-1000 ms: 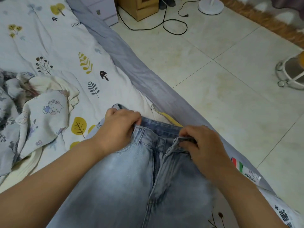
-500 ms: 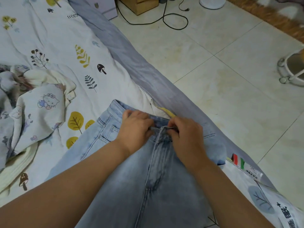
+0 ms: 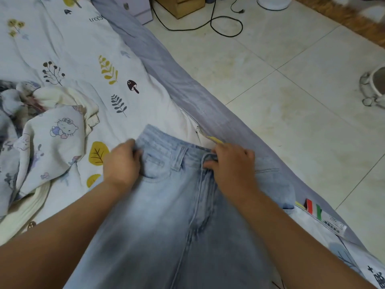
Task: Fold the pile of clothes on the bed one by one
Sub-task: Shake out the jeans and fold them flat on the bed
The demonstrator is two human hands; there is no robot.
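Note:
Light blue jeans (image 3: 166,215) lie spread on the bed, waistband pointing away from me. My left hand (image 3: 121,163) grips the waistband's left side by the front pocket. At the fly in the middle of the waistband, my right hand (image 3: 233,163) pinches the denim. Crumpled clothes (image 3: 48,130), one with a cartoon cat print, are heaped at the left of the bed.
The bed carries a white quilt (image 3: 87,53) printed with leaves and mushrooms, and its grey edge (image 3: 179,80) runs diagonally past the jeans. Right of it is tiled floor (image 3: 281,101) with a black cable (image 3: 225,26), a cardboard box (image 3: 179,5) and a white stand (image 3: 373,86).
My left hand has slid left along the waistband from the fly to the pocket side. The waistband now lies flatter and wider, and my right hand stays at the fly.

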